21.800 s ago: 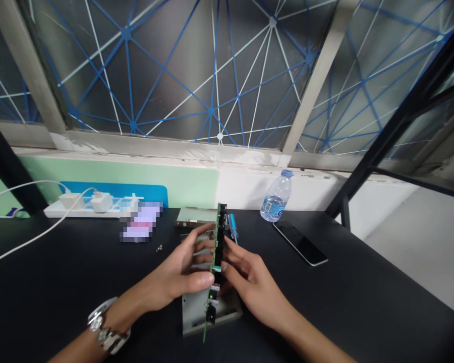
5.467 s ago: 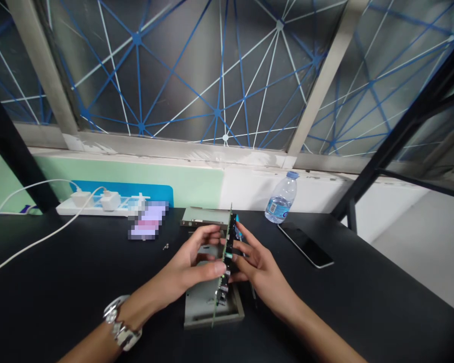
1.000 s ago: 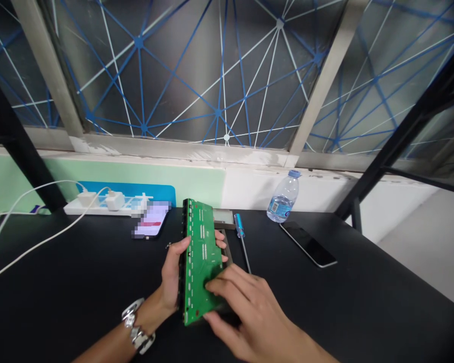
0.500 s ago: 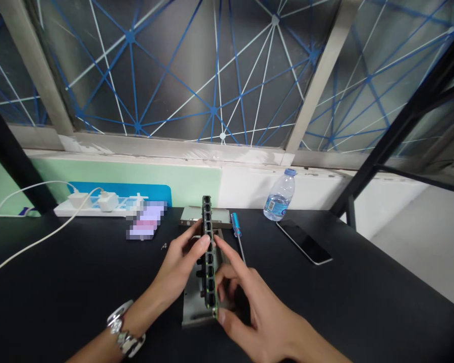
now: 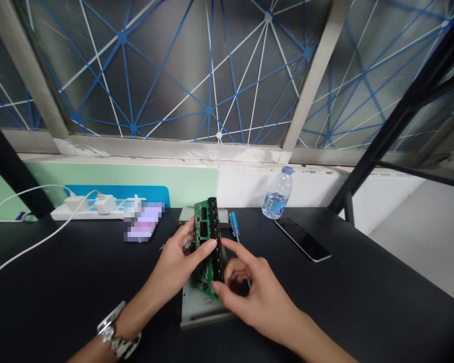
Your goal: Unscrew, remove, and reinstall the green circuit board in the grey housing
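Left hand, fingers curled around green circuit board, board held tilted above metal chassis, right hand, fingers spread, thumb at board's lower edge, blue-handled screwdriver just beyond, on black table

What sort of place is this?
Probably an electronics workbench or repair lab: a green circuit board is held over a grey metal chassis tray, with a blue-handled screwdriver beside it and a power strip with chargers on the black bench.
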{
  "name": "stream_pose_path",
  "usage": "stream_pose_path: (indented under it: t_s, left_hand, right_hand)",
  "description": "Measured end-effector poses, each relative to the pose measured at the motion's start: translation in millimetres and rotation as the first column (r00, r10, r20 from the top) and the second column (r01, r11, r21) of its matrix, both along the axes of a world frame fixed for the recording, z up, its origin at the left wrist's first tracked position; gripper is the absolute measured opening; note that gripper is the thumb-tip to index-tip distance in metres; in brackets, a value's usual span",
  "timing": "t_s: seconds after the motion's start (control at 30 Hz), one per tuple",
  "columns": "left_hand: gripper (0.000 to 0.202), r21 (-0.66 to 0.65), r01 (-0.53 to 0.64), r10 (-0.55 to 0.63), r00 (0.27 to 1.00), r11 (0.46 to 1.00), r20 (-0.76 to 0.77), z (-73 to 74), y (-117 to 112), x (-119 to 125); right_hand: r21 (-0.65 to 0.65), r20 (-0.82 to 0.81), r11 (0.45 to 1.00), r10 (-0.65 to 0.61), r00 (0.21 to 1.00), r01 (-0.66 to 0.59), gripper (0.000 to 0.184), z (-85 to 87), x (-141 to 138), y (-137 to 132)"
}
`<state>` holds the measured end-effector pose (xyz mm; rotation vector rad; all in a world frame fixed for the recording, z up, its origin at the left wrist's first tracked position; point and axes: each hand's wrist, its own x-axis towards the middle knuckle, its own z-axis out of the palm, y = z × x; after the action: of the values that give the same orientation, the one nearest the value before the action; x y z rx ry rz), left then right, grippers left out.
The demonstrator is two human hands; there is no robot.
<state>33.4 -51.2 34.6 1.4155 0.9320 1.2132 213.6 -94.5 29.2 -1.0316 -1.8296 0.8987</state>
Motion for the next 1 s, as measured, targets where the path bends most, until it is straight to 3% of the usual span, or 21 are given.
stream_pose_path:
  t_s: [0.13, 0.3, 0.47, 0.7, 0.83, 1.0]
  left_hand:
    - [0.054, -0.014, 0.001, -0.001, 1.0, 1.0, -0.03, 3.7, 8.5, -15.5]
    - [0.046, -0.051, 0.179, -0.171, 0.977, 0.983, 0.132, 15.3, 11.9, -35.3]
    - [0.048, -0.057, 0.35, -0.325, 0.91, 0.935, 0.257, 18.6, 9.7, -37.9]
    - [0.07, -0.118, 0.539, -0.475, 0.81, 0.834, 0.345, 0.3, 0.6, -23.3]
    - [0.067, -0.124, 0.52, -0.449, 0.815, 0.845, 0.366, -6.8, -3.9, -16.6]
    - [0.064, -0.116, 0.46, -0.399, 0.851, 0.881, 0.342, -4.3, -5.5, -12.3]
  right_hand:
    - [-0.111, -0.044, 0.992, -0.064, 0.997, 0.059, 0.055, -0.8, 10.2, 9.4]
    - [-0.328, -0.193, 0.945, -0.055, 0.98, -0.011, 0.063, 2.0, 16.2, 15.7]
    - [-0.371, -0.256, 0.922, 0.013, 0.967, -0.111, 0.072, 8.0, 12.8, 15.6]
    - [-0.362, -0.345, 0.885, 0.166, 0.924, -0.294, 0.051, 1.3, 4.2, 14.0]
    - [-0.349, -0.36, 0.891, 0.16, 0.919, -0.292, 0.048, -2.3, -0.4, 12.5]
    - [-0.348, -0.341, 0.897, 0.151, 0.928, -0.274, 0.05, -6.9, -2.7, 10.1]
